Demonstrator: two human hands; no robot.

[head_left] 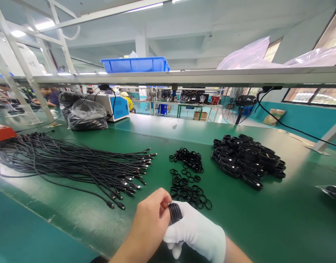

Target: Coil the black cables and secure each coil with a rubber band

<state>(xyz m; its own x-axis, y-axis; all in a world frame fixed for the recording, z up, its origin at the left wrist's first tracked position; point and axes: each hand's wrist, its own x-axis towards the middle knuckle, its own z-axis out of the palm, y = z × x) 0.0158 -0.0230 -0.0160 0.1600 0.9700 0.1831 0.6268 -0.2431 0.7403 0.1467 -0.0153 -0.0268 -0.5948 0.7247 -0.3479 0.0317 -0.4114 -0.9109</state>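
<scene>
From my remote seat I have both hands low at the front of the long, glossy green worktop [162,133], brought together around one tight coil of black cable [175,213]. My bare left hand [151,215] has its fingers bent and its thumb and forefinger pressed to the coil's left side. My right hand [196,228], in a white fabric glove, is curled around the coil from the right, its fingers drawn in beneath. I cannot tell how far the coil runs on inside the glove, as only its banded upper turns show between the hands.

Just beyond my hands I have a loose scatter of thin black rings [184,190], and behind it a denser heap of small black rings [188,159]. To the left lies a broad spread of straight black cables [82,157], metal-tipped plugs mostly pointing right. To the right I see a pile of coiled black cable bundles [250,157], well apart from my hands.

Farther back on the left, a clear plastic bag with dark contents [87,115] sits beside a blue-and-white box-shaped machine [120,107]. A shallow blue plastic tray [136,65] rests on the pale shelf [189,78] above.
</scene>
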